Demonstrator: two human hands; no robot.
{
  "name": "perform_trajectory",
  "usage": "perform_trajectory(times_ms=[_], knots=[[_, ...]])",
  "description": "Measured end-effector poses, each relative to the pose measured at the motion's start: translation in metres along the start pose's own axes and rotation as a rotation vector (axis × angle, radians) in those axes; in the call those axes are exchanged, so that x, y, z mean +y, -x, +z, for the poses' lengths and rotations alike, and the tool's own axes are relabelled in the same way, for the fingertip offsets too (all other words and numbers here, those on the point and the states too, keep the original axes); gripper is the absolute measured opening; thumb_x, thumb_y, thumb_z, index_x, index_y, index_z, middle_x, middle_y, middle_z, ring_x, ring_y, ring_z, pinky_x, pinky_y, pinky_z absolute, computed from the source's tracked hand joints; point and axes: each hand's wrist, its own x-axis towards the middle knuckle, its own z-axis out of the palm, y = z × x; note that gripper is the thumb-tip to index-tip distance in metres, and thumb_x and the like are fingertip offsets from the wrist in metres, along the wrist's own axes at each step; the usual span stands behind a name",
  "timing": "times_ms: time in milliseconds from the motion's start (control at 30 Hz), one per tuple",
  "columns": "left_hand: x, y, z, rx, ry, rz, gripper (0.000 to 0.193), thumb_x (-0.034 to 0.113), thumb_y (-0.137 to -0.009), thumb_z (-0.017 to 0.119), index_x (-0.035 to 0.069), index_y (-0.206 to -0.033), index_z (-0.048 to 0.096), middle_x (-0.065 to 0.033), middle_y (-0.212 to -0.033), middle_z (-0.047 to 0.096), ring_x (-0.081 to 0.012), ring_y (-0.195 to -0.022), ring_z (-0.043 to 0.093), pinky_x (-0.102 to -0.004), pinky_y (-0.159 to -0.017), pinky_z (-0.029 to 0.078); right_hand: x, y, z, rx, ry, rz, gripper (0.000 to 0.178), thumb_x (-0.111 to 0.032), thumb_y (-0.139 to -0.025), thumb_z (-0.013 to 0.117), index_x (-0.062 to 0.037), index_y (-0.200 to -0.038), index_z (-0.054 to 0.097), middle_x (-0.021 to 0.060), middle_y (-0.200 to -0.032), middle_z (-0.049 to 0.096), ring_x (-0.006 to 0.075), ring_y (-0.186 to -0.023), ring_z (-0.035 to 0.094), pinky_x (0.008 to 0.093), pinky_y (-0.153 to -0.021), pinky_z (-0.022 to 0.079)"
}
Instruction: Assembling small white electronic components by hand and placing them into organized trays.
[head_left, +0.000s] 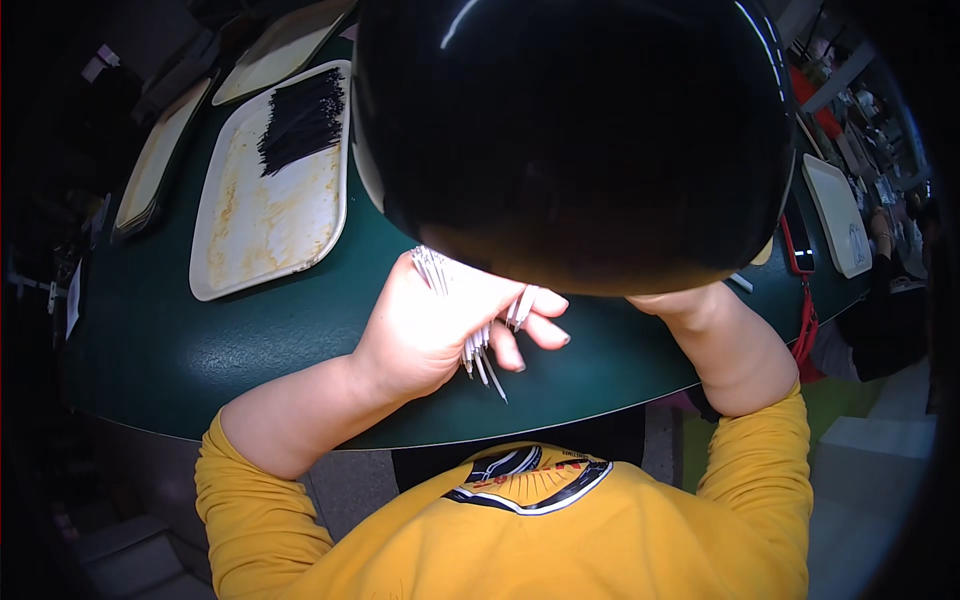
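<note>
My left hand [415, 330] is closed around a bundle of thin white wires [476, 350], whose ends poke out above the thumb side and below the palm. A few more white wire ends [520, 308] show between its bent fingers. A large glossy black dome [580, 150], like a lamp shade, hangs over the table and covers much of the middle. Beneath its lower right rim, only the wrist and the edge of my right hand [675, 303] come into sight. The dome hides that hand's fingers and whatever they touch.
On the green table [270, 345], a stained cream tray [225, 235] at left bears a pile of short black wires [303, 122]. More trays [160, 155] lie beyond it. At right are a red-cased phone [797, 243] with a red strap, another tray [835, 215] and another person's arm [882, 240].
</note>
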Motion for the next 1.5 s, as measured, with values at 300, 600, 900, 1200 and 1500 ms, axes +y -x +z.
perform_trajectory(times_ms=[300, 600, 900, 1200, 1500], knots=[[-0.008, -0.003, -0.015, -0.038, 0.172, 0.015, 0.017, 0.014, -0.086, 0.041, 0.000, -0.083, 0.048, -0.0096, -0.061, 0.053, -0.0102, -0.040, 0.044, -0.0195, -0.034, 0.033, -0.033, -0.004, -0.039, 0.589, -0.210, -0.042, 0.021, -0.006, -0.085, 0.034, 0.0022, -0.099, 0.048, 0.0110, -0.087, 0.057, 0.0209, -0.077, 0.058, 0.0312, -0.069, 0.048], [-0.009, -0.011, -0.018, 0.122, 0.345, -0.071, 0.017, 0.013, -0.087, 0.034, 0.001, -0.086, 0.046, -0.0060, -0.059, 0.044, -0.0089, -0.040, 0.035, -0.0178, -0.032, 0.027, -0.053, -0.016, -0.068, 0.530, 1.727, 0.382, 0.041, -0.038, -0.073, 0.053, 0.0016, -0.085, 0.055, 0.0144, -0.067, 0.059, 0.0300, -0.067, 0.058, 0.0363, -0.064, 0.045], [-0.010, -0.013, -0.029, 0.153, 0.512, -0.073, 0.014, 0.012, -0.086, 0.037, 0.004, -0.078, 0.045, -0.0065, -0.061, 0.046, -0.0094, -0.042, 0.037, -0.0186, -0.034, 0.027, -0.036, -0.020, -0.060, 0.429, 1.682, 0.524, 0.042, -0.034, -0.070, 0.054, 0.0002, -0.094, 0.055, 0.0199, -0.087, 0.057, 0.0327, -0.085, 0.054, 0.0361, -0.077, 0.043], [-0.008, -0.009, -0.032, 0.089, 0.683, -0.087, 0.013, 0.008, -0.080, 0.040, 0.000, -0.085, 0.049, -0.0080, -0.063, 0.050, -0.0125, -0.043, 0.043, -0.0205, -0.036, 0.033, -0.018, -0.027, 0.046, -0.166, 1.154, -0.220, 0.051, -0.036, -0.055, 0.073, -0.0029, -0.087, 0.052, 0.0099, -0.079, 0.055, 0.0268, -0.073, 0.056, 0.0330, -0.064, 0.044], [-0.008, 0.002, -0.025, 0.154, 0.556, -0.085, 0.025, 0.017, -0.087, 0.037, -0.001, -0.097, 0.050, -0.0139, -0.091, 0.057, -0.0229, -0.076, 0.058, -0.0332, -0.065, 0.050, -0.009, -0.028, 0.056, -0.186, 1.114, -0.126, 0.048, -0.034, -0.055, 0.073, -0.0037, -0.085, 0.051, 0.0124, -0.077, 0.056, 0.0284, -0.069, 0.057, 0.0333, -0.062, 0.044]])
